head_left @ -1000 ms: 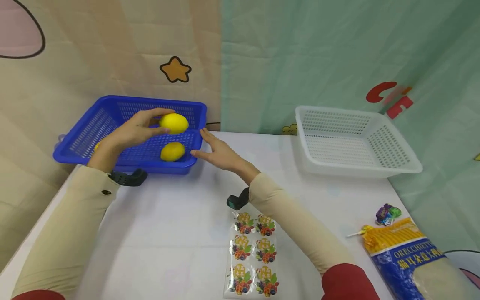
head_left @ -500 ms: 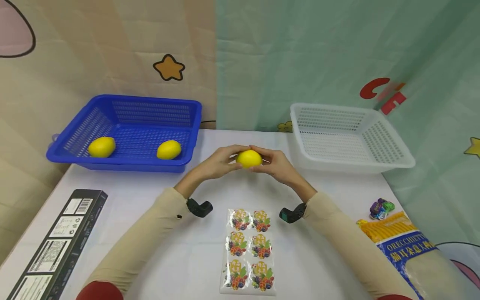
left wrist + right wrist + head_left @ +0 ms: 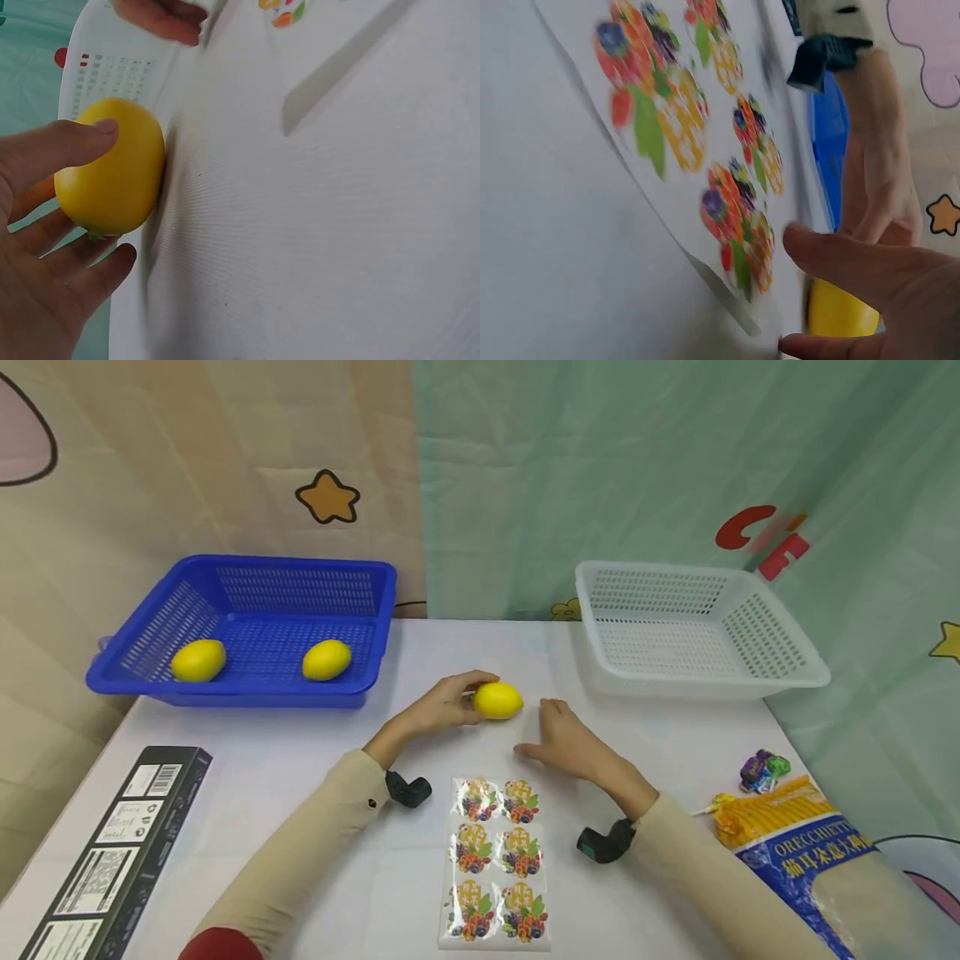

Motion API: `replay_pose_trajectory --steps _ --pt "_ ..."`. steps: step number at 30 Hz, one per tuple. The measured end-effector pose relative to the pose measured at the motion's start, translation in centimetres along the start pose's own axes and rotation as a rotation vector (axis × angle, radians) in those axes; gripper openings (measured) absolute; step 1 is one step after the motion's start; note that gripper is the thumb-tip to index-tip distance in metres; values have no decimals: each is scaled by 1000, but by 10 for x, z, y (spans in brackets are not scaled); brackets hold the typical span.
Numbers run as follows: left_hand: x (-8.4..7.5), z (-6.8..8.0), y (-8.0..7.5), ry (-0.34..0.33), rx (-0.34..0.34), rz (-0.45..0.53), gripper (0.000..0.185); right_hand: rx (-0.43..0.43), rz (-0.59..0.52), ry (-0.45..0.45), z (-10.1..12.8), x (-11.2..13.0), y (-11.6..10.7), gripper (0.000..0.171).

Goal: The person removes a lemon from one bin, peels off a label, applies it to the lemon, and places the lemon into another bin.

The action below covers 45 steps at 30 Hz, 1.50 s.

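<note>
The left hand (image 3: 438,706) holds the smooth yellow oval lemon (image 3: 498,700) with curled fingers, just on the white tabletop (image 3: 315,777). The right hand (image 3: 564,745) lies open beside it, not touching. If this one-hand hold loosens, the round lemon may roll away.

white table (image 3: 300,760) in front of cloth backdrop: beige panel (image 3: 187,460) left with star print (image 3: 327,497), mint-green panel (image 3: 585,468) right, even indoor light
</note>
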State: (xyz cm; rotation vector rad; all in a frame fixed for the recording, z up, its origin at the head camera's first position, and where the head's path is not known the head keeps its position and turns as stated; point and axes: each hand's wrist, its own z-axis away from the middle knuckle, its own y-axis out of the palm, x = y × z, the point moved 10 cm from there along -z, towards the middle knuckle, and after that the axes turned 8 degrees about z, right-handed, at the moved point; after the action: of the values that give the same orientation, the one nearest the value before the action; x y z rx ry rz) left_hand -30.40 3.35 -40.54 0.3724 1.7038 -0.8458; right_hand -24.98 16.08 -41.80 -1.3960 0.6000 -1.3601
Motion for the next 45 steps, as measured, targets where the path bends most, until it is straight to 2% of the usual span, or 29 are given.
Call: replay_pose_trajectory --steps 2,5,7,9,13,15,17,21,23,26,30,33,35,40,45 --pt "-1 0 -1 -2 -14 -35 63 8 99 -10 20 6 6 75" --pt "-3 0 -1 -12 -23 -60 66 31 69 -102 40 17 16 47" --pt "-3 1 1 -13 -17 -68 66 53 -48 -144 46 18 17 35" --pt "-3 1 2 -15 -12 -75 66 108 -226 -173 48 18 15 28" --pt "-4 3 3 -2 -18 -124 65 199 -558 -126 45 12 0 32" --pt "-4 4 4 3 -19 -157 64 198 -648 -98 42 9 -11 38" --pt "-5 5 5 -4 -17 -197 62 170 -694 -83 39 6 -23 43" --pt "-16 13 -5 -11 -34 -251 64 124 -722 -71 36 3 -39 46" --pt "-31 20 -15 23 -56 -268 61 110 -726 -70 36 3 -43 46" --pt "-62 30 -28 120 -96 -256 46 88 -711 -72 35 3 -46 46" --pt "-102 41 -20 216 -42 -219 27 53 -721 -92 36 7 -52 44" --pt "-121 46 -6 258 17 -238 23 25 -746 -120 38 14 -60 41" --pt "-129 48 -3 297 15 -268 22 11 -752 -138 39 18 -65 41" --pt "-143 52 -8 371 -42 -295 14 3 -763 -150 43 25 -70 42" --pt "-150 54 -12 385 -55 -260 13 23 -779 -94 46 14 -64 47"
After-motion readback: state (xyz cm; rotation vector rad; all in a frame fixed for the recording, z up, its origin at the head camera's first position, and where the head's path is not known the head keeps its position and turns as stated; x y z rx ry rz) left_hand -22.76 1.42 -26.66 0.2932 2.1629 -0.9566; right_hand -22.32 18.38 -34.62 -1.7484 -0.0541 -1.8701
